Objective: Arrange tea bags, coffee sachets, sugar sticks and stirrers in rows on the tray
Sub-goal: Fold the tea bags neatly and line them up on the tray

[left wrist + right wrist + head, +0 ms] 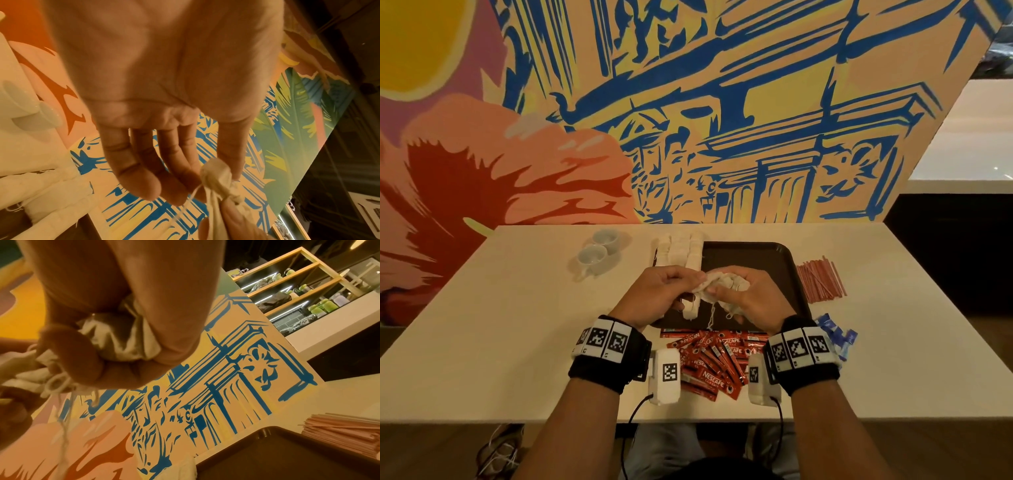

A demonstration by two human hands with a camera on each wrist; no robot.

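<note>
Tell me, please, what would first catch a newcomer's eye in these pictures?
Probably the bright wall painting of blue buildings and a red flower behind the table. Next, the two hands, left hand and right hand, holding a bunch of white tea bags above the dark tray. A heap of red coffee sachets lies near the wrists, with red stirrers right of the tray.

Head looks down; wrist views, close, share the mural.

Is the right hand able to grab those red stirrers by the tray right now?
Probably not yet. The right hand is full: it grips a bunch of tea bags, with the left hand pinching one. The stirrers lie uncovered, right of the tray, so nothing else blocks them.
</note>
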